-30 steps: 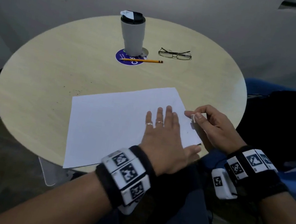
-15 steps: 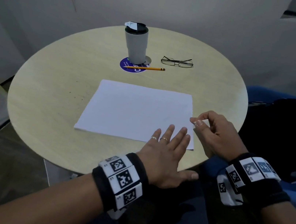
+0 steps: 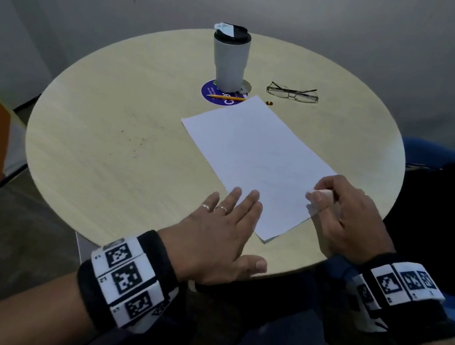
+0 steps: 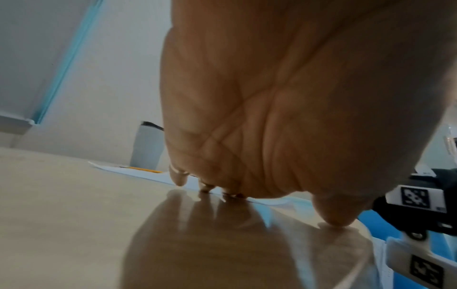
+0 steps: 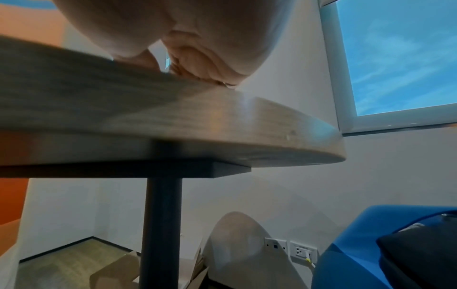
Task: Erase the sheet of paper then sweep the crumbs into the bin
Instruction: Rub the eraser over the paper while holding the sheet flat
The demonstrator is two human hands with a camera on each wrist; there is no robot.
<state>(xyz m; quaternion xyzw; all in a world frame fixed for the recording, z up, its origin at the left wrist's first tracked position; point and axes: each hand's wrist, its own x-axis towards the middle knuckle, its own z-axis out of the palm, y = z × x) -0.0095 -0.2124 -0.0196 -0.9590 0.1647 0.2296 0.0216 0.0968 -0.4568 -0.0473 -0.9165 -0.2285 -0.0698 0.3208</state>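
Note:
A white sheet of paper (image 3: 255, 158) lies askew on the round wooden table (image 3: 110, 160), one corner reaching the pencil. My left hand (image 3: 224, 225) lies flat with straight fingers, fingertips (image 3: 252, 196) pressing the sheet's near edge; the left wrist view shows the palm (image 4: 272, 109) over the table with the paper (image 4: 148, 176) beyond. My right hand (image 3: 341, 216) rests at the sheet's right corner and pinches a small white eraser (image 3: 324, 193) between thumb and forefinger. Dark eraser crumbs (image 3: 136, 144) are scattered on the table left of the sheet. The bin is not identifiable.
A grey travel mug (image 3: 230, 57) stands on a blue coaster (image 3: 215, 96) at the back, with a yellow pencil (image 3: 225, 97) and glasses (image 3: 292, 93) beside it. A dark bag (image 3: 450, 211) sits right of the table. Under the table are a black pedestal (image 5: 162, 224) and cardboard (image 5: 116, 271).
The sheet has been turned counter-clockwise and slid right and back, its corner now over the pencil. My left hand stayed on its near edge; my right hand moved onto the right corner, still pinching the eraser.

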